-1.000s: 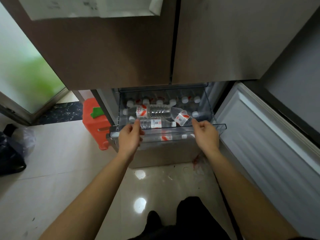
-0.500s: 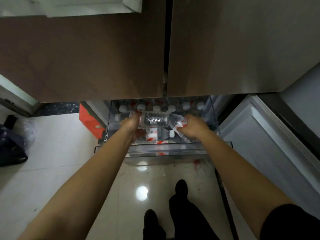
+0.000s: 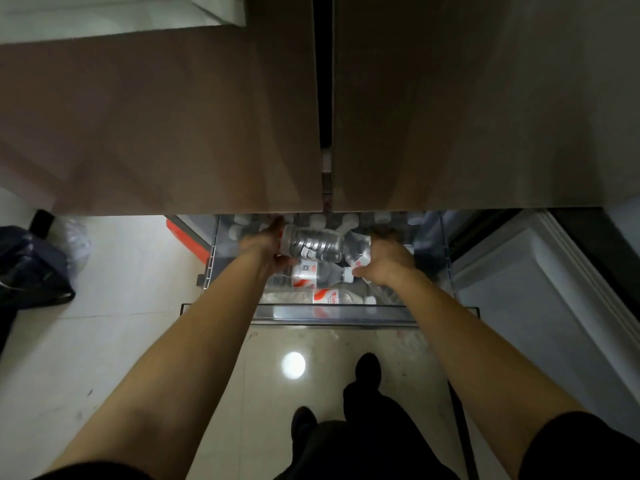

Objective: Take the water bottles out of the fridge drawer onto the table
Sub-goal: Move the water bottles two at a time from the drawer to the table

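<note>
The clear fridge drawer (image 3: 332, 311) is pulled out below the two brown fridge doors, and several water bottles with white caps and red-white labels lie in it. My left hand (image 3: 265, 245) grips one clear bottle (image 3: 313, 245) by its left end; the bottle lies crosswise above the others. My right hand (image 3: 388, 259) is closed around a second bottle (image 3: 358, 252) that tilts towards the right side of the drawer. More bottles (image 3: 320, 271) lie beneath both hands. White caps of a back row show under the door edge.
The lower fridge door (image 3: 540, 299) stands open to the right. An orange container (image 3: 188, 239) sits left of the drawer, and a dark bag (image 3: 31, 268) lies on the tiled floor at far left. My feet (image 3: 367, 368) stand in front of the drawer.
Both hands left the drawer's front rim, reached in, and each closed on a bottle. The view has tilted down and closer to the fridge.
</note>
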